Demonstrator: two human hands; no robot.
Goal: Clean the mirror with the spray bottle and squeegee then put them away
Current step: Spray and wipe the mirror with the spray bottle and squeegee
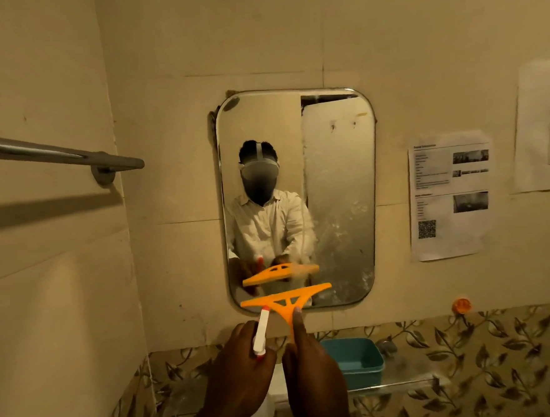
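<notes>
A rounded rectangular mirror [337, 187] hangs on the wall ahead, with streaks and droplets on its lower right part. My right hand [312, 371] grips the handle of an orange squeegee [286, 300], whose blade lies tilted just below the mirror's bottom edge. My left hand [242, 370] holds a white spray bottle [261, 334] with a red nozzle tip, its head pointing up toward the mirror. The bottle's body is mostly hidden behind my hands. Both tools and a person in a white shirt are reflected in the glass.
A teal plastic tub [359, 360] sits on a glass shelf [400, 383] below the mirror. A metal towel bar [55, 155] juts from the left wall. Printed papers [450, 196] are stuck to the right wall, and an orange hook [462, 306] sits above the leaf-patterned tiles.
</notes>
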